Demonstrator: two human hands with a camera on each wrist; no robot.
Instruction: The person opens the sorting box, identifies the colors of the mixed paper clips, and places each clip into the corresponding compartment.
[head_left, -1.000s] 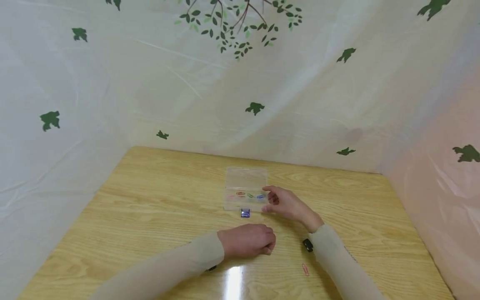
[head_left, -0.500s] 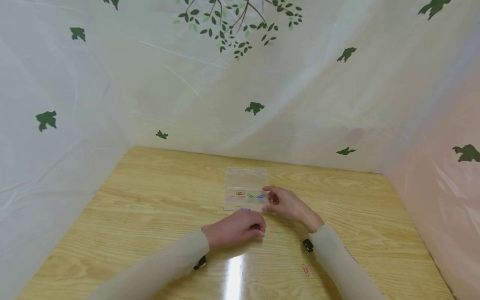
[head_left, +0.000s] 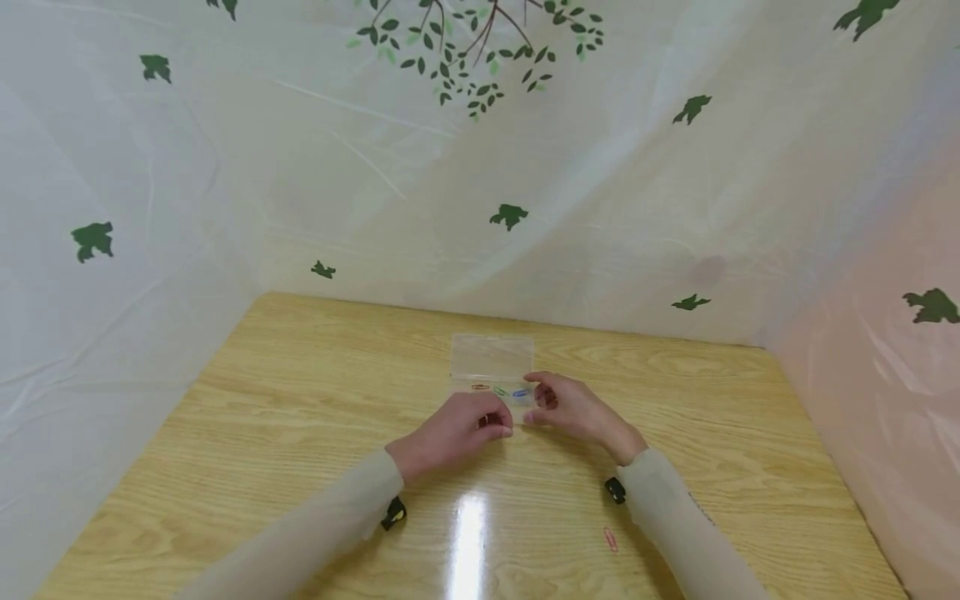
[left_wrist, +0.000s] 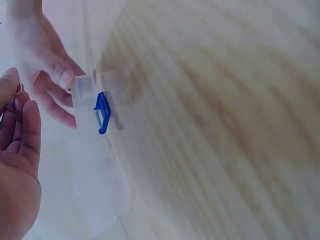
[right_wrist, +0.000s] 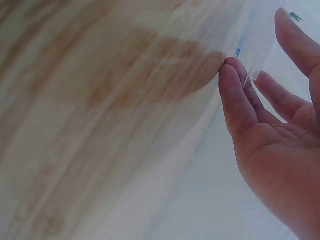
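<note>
In the head view, a clear plastic box point(head_left: 519, 413) lies with its lid point(head_left: 492, 357) folded back. Red point(head_left: 480, 387), green point(head_left: 501, 391) and blue point(head_left: 521, 393) paper clips show inside. My left hand point(head_left: 457, 429) hangs over the box's front left part, hiding its latch there. Between its thumb and fingers it pinches a small paper clip point(left_wrist: 20, 89), of which only a pale loop shows in the left wrist view. My right hand point(head_left: 577, 410) holds the box's right end, thumb at the front corner. The blue latch point(left_wrist: 103, 112) hangs off the front wall.
A pink paper clip point(head_left: 611, 540) lies on the wooden table point(head_left: 337, 358) beside my right sleeve point(head_left: 682, 525). Behind the table and along both sides hangs a pale curtain point(head_left: 390, 183) with green leaf and bird shapes.
My left hand has moved up and left from in front of the box to over its front part, covering the latch. The right hand has stayed at the box's right end.
</note>
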